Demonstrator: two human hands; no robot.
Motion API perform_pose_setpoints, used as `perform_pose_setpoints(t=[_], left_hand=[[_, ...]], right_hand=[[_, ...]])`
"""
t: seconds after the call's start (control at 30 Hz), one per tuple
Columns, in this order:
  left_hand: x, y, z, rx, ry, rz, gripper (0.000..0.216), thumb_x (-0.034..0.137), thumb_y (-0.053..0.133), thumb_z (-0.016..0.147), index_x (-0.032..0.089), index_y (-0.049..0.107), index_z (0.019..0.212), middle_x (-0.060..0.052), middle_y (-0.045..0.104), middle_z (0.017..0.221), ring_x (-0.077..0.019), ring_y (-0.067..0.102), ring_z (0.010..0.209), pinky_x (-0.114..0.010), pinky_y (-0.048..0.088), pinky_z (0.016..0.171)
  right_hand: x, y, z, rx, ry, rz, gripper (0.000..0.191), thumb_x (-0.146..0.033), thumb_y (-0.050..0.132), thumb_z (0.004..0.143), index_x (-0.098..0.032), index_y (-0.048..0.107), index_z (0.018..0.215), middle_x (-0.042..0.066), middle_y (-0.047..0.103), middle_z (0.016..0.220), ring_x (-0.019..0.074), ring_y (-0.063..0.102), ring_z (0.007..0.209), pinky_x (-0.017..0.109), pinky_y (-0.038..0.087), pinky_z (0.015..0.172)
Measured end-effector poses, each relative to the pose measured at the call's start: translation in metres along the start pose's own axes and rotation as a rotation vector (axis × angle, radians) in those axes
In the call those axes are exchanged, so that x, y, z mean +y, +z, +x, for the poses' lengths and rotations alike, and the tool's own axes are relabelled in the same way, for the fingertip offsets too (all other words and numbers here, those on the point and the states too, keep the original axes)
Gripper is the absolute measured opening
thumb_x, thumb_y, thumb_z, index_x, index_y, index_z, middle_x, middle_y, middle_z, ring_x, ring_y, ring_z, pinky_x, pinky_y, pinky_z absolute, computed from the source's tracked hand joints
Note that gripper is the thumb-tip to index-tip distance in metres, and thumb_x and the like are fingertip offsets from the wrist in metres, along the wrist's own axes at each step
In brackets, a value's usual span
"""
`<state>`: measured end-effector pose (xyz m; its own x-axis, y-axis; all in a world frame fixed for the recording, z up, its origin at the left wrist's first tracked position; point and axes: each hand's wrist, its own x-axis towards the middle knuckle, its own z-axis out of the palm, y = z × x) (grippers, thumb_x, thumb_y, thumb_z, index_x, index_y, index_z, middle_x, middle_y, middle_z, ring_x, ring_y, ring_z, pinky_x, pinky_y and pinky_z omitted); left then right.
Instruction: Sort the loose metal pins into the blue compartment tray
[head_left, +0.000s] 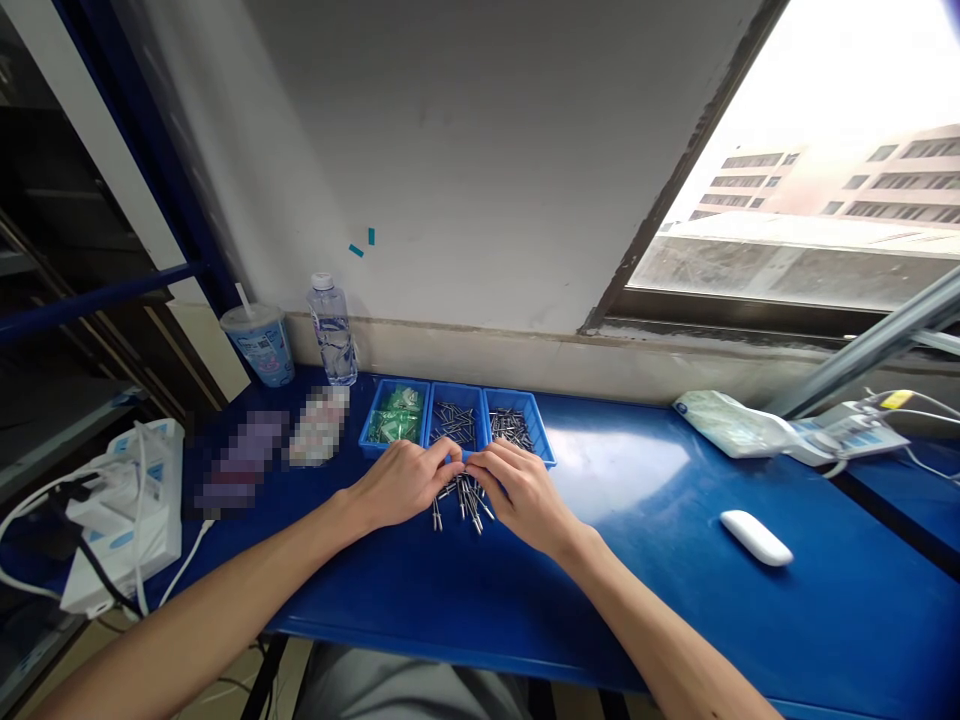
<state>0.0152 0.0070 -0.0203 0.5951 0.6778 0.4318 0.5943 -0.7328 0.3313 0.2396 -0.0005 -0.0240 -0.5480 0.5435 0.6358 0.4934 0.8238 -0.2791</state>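
Observation:
My left hand (405,482) and my right hand (521,490) meet over a small pile of thin metal pins (463,500) on the blue table (652,560). The fingertips of both pinch together at the top of the pile, apparently on a pin; the held piece is too small to make out. Just behind the hands stand three blue bins: the left bin (395,414) holds green-white parts, the middle bin (454,420) and the right bin (517,424) hold metal pins.
A water bottle (332,332) and a lidded cup (259,343) stand by the wall at back left. A white power strip with cables (120,520) sits at the left edge. A white mouse (756,537) and devices with cables (795,432) lie on the right.

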Motion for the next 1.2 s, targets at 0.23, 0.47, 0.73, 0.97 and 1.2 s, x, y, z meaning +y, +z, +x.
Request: perform_pose_setpoints(t=[0.23, 0.47, 0.73, 0.97, 1.2], left_hand=[[0.0031, -0.0019, -0.0005, -0.048, -0.001, -0.063, 0.023, 0.034, 0.044, 0.112, 0.021, 0.062, 0.106, 0.003, 0.067, 0.069, -0.0168, 0.066, 0.059, -0.024, 0.037, 0.057], [0.0014, 0.0015, -0.0016, 0.065, 0.099, -0.106, 0.021, 0.028, 0.048, 0.109, 0.019, 0.067, 0.104, 0.001, 0.072, 0.079, -0.0143, 0.067, 0.064, -0.025, 0.043, 0.061], [0.0021, 0.0019, -0.0014, 0.159, 0.119, -0.103, 0.017, 0.027, 0.053, 0.107, 0.019, 0.067, 0.103, 0.001, 0.069, 0.077, -0.0124, 0.065, 0.063, -0.024, 0.045, 0.061], [0.0024, 0.0018, -0.0003, 0.181, 0.132, -0.101, 0.015, 0.026, 0.055, 0.106, 0.019, 0.067, 0.103, 0.002, 0.068, 0.076, -0.0118, 0.065, 0.063, -0.025, 0.044, 0.062], [0.0033, 0.0008, -0.0008, 0.205, 0.141, -0.095, 0.015, 0.025, 0.055, 0.106, 0.018, 0.068, 0.103, 0.003, 0.068, 0.075, -0.0112, 0.064, 0.061, -0.024, 0.043, 0.061]], right_hand=[[0.0009, 0.0016, -0.0005, 0.07, -0.029, 0.023, 0.026, -0.018, 0.041, 0.112, -0.022, 0.066, 0.106, 0.006, 0.071, 0.088, 0.0189, 0.06, 0.074, 0.032, 0.05, 0.066], [-0.0008, 0.0009, 0.0001, 0.103, -0.052, 0.038, 0.02, -0.015, 0.045, 0.11, -0.022, 0.063, 0.108, 0.007, 0.071, 0.096, 0.018, 0.064, 0.08, 0.03, 0.053, 0.07], [-0.0008, 0.0029, -0.0003, 0.123, -0.065, 0.012, 0.016, -0.013, 0.047, 0.109, -0.022, 0.061, 0.108, 0.007, 0.07, 0.098, 0.0173, 0.066, 0.081, 0.029, 0.054, 0.07], [-0.0015, 0.0025, -0.0002, 0.116, -0.042, 0.005, 0.016, -0.015, 0.046, 0.11, -0.022, 0.06, 0.108, 0.006, 0.07, 0.097, 0.0171, 0.065, 0.081, 0.029, 0.053, 0.069], [-0.0019, 0.0019, -0.0001, 0.11, -0.019, -0.005, 0.016, -0.016, 0.045, 0.111, -0.022, 0.059, 0.106, 0.006, 0.07, 0.097, 0.0171, 0.065, 0.081, 0.029, 0.052, 0.069]])
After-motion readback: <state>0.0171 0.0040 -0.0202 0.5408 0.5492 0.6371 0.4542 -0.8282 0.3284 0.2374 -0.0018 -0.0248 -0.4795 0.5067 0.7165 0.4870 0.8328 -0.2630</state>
